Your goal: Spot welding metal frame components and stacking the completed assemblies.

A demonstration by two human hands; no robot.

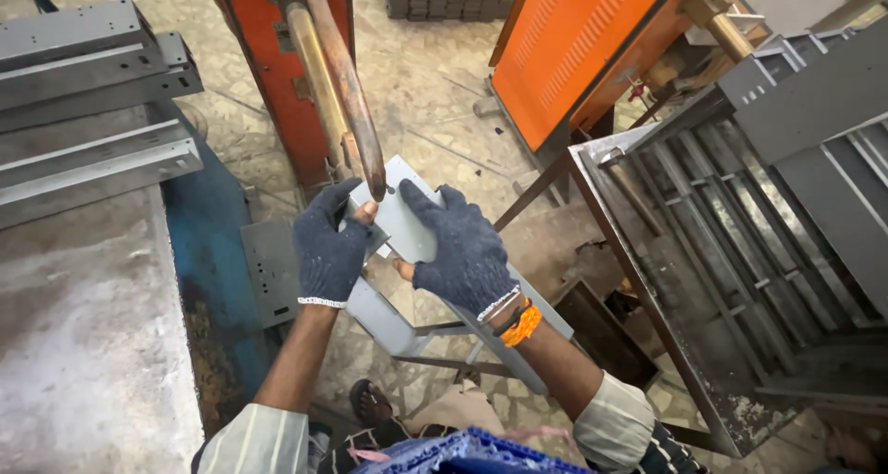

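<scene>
Head view: both hands, left hand and right hand, grip the grey metal bracket; best held steady under the copper welding arm.

Both gloved hands, left hand and right hand, gripping a grey metal channel under a copper welding arm.

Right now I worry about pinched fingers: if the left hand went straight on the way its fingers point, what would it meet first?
Probably the copper-coloured welder arm. The left hand grips the grey metal bracket, fingertips pointing up toward that arm's tip; depth is unclear.
</scene>
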